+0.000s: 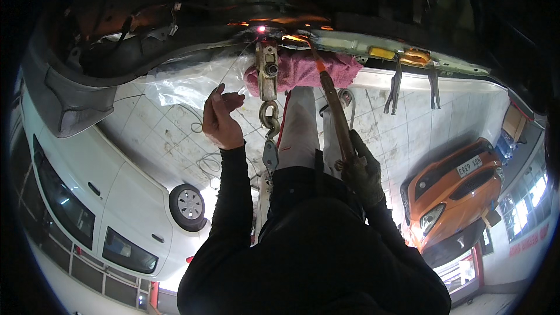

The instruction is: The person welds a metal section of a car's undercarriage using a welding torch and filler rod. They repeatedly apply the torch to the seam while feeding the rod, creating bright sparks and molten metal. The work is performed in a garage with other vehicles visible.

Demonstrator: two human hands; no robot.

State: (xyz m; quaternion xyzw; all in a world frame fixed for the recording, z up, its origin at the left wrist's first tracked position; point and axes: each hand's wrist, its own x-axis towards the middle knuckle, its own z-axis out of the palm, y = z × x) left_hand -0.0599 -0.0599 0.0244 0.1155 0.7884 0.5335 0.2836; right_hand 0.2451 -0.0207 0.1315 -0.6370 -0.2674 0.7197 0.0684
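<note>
My left hand (221, 119) is raised bare below the car body's edge, fingertips pinched on a thin filler rod (238, 58). The rod slants up toward a bright glowing spot (261, 28) on the metal. My right hand (364, 174), in a dark glove, is wrapped around the handle of a gas torch (333, 96). An orange flame (295, 38) shows by the torch's tip, against the panel edge (344, 44). Between both hands, a metal pulling clamp (268, 73) grips that edge, with a hook (270, 118) and chain block (270, 156) attached below.
A pink towel (344, 70) lies behind the clamp and torch, beside clear plastic sheeting (192, 76). Yellow-handled tools (382, 53) sit along the edge at right. A white car (116, 169) stands left, an orange car (455, 189) right. Hoses or cables (209, 166) lie on the tiled floor.
</note>
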